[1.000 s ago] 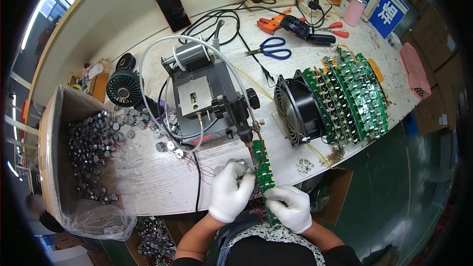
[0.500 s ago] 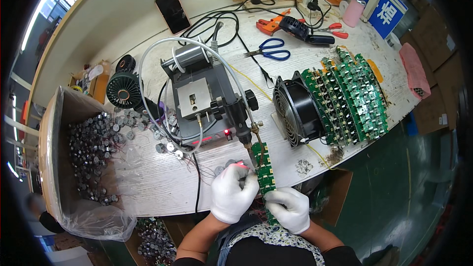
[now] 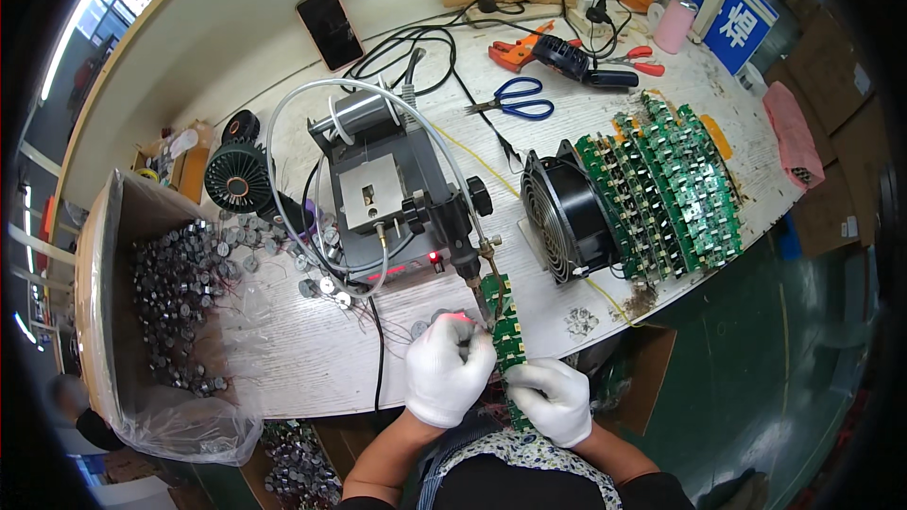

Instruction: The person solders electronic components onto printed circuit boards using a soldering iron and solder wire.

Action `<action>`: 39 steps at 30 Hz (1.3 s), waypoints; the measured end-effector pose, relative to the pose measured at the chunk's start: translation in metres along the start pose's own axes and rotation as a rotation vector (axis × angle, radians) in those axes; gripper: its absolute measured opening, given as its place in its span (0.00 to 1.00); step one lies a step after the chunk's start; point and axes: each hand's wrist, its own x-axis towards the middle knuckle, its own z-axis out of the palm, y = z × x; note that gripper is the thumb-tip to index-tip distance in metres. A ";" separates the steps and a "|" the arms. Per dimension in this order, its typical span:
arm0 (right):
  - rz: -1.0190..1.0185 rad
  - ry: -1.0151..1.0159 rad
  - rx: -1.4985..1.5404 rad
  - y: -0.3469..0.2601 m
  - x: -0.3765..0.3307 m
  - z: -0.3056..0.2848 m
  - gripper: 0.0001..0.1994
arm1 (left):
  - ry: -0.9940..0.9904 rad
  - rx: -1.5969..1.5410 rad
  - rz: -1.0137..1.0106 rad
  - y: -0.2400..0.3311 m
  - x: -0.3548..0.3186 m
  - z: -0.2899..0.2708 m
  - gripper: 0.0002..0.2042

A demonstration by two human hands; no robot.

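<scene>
A narrow green circuit board strip (image 3: 508, 340) reaches from under the tip of a soldering iron (image 3: 467, 255) back toward my apron. My right hand (image 3: 550, 401), in a white glove, pinches the strip's near part along its right edge. My left hand (image 3: 449, 370), also gloved in white, is closed at the strip's left side, fingertips close to the iron's tip. What it pinches is too small and covered to make out. Red light falls on its fingertips. Small round silver motors (image 3: 422, 329) lie just beyond that hand.
A grey soldering machine (image 3: 370, 198) carries the iron. Right of it stand a black fan (image 3: 572, 212) and rows of green boards (image 3: 666, 194). A plastic-lined box (image 3: 111, 274) of motors is at left. Blue scissors (image 3: 515, 99), cables, pliers and a phone (image 3: 330, 28) lie farther back.
</scene>
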 end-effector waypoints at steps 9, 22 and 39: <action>-0.067 0.002 -0.031 0.002 -0.001 -0.001 0.11 | -0.016 -0.039 -0.032 0.002 -0.002 -0.001 0.07; 0.023 -0.036 0.004 0.003 -0.002 -0.001 0.11 | -0.058 -0.051 -0.076 -0.009 -0.005 -0.001 0.07; 0.073 -0.010 -0.103 -0.010 0.007 -0.006 0.11 | -0.319 -0.804 -0.638 -0.016 0.000 -0.012 0.04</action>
